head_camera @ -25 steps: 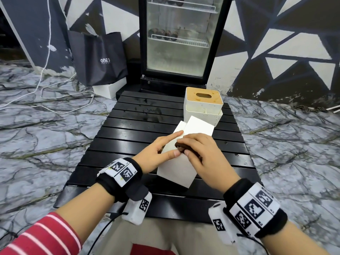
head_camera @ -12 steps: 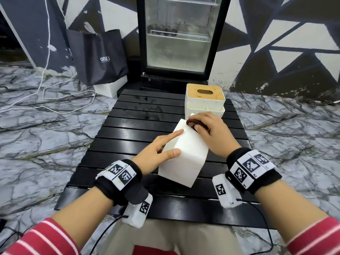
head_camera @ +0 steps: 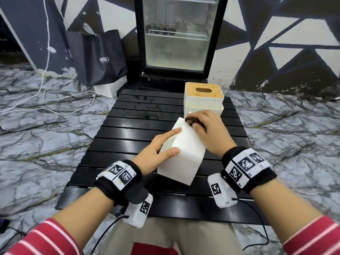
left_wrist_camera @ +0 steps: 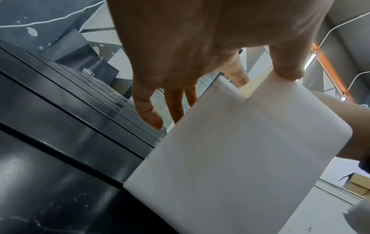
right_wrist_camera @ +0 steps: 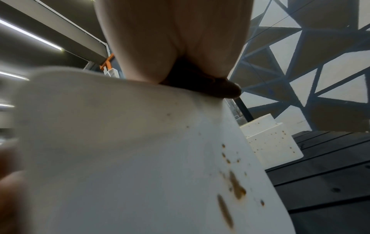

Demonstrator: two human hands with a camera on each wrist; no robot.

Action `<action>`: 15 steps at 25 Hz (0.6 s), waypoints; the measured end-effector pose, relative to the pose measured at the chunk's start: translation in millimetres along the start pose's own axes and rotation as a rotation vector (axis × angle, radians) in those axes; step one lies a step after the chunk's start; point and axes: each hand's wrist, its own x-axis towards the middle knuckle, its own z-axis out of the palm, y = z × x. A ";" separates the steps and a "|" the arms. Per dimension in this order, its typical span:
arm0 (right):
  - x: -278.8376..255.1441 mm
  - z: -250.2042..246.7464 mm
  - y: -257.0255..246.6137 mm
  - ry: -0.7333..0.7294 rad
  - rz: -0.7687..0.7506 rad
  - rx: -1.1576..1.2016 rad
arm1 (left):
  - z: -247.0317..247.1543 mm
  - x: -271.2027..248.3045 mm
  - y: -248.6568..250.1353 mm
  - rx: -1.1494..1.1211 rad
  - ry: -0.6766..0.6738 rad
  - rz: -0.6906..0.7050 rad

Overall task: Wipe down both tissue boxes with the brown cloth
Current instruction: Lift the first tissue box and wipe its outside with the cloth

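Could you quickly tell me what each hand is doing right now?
Left hand: closed, holding the near tissue box.
Right hand: closed, holding the brown cloth.

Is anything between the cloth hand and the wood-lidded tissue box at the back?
Nothing visible. The right hand, gripping the crumpled brown cloth on the tilted plain white box, sits just before the wooden-lidded white tissue box.

white box tilted, stained | lidded box upright behind | cloth bunched atop

2 tissue boxes, 1 brown cloth, 2 hands, 1 table, 1 fridge.
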 end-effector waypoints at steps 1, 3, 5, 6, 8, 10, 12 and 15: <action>-7.6 1.4 -3.8 0.009 -0.021 -0.007 | 0.4 0.4 -1.1 0.011 0.005 0.006; -22.9 5.0 -12.2 0.042 -0.066 0.004 | 0.6 1.6 -3.8 0.036 0.009 0.016; -36.6 7.4 -19.4 0.051 -0.102 0.015 | 1.3 3.0 -5.9 0.049 0.004 0.024; -42.2 8.3 -22.1 0.047 -0.114 0.013 | 1.5 3.4 -5.8 0.046 0.001 0.028; -52.3 9.1 -27.2 0.038 -0.121 0.006 | 2.1 3.3 -5.9 0.028 -0.004 0.018; -60.6 10.0 -30.9 0.032 -0.126 -0.002 | 2.1 2.4 -4.6 0.013 -0.008 -0.004; -66.7 8.9 -33.1 0.005 -0.159 -0.021 | 1.7 1.6 -1.0 0.021 -0.023 -0.018; -69.3 -1.8 -34.1 -0.048 -0.187 0.040 | -0.4 -1.7 13.4 0.027 -0.036 -0.024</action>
